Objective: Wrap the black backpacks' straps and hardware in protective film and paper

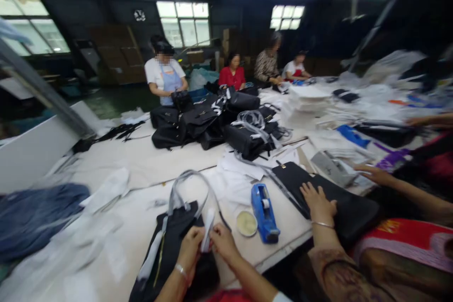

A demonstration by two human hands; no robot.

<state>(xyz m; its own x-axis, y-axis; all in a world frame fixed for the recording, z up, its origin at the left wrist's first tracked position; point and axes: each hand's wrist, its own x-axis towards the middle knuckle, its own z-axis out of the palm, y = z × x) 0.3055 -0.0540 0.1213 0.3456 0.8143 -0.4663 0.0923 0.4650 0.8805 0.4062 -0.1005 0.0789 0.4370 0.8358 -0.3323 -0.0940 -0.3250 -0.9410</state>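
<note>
A black handbag point(170, 231) with a gold zipper lies in front of me on the table. Its long handles point(193, 174) look wrapped in clear plastic and arch up over the top. My left hand point(191, 247) pinches a white wrapping strip point(208, 230) at the bag's upper right side. From the other side, my right hand point(223, 241) has its fingers closed on the same strip. The fingertips of both hands nearly meet. Just right of my right hand are a round tin of pale paste point(246, 223) and a blue tape dispenser point(264, 214).
Several black bags point(201, 122) are heaped across the table point(123, 158). At right, a co-worker's hand point(320, 203) rests on a black bag point(339, 193). Dark blue cloth point(38, 217) and plastic film point(81, 255) lie left. Other people work behind the heap.
</note>
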